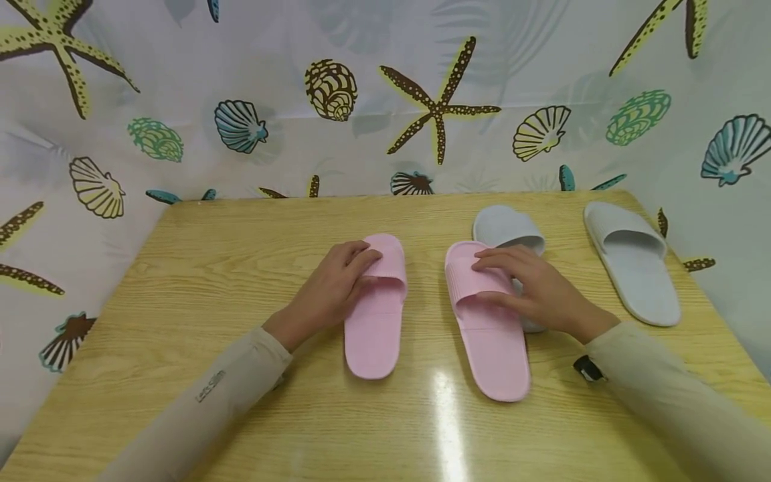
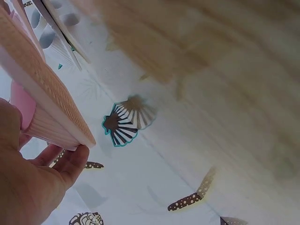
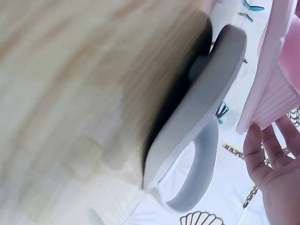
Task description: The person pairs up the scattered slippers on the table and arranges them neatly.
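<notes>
My left hand grips a pink slipper near its toe, with fingers across the strap. In the left wrist view this slipper is raised above the table, its sole edge by my fingertips. A second pink slipper is held by my right hand, whose fingers spread over its strap. The right wrist view has my fingertips at the toe of that slipper, which is also raised. Behind it lies a white slipper, partly hidden by the pink slipper and my right hand.
Another white slipper lies near the right edge of the wooden table. A white cloth printed with shells and starfish hangs along the back and sides. A dark band shows at my right wrist.
</notes>
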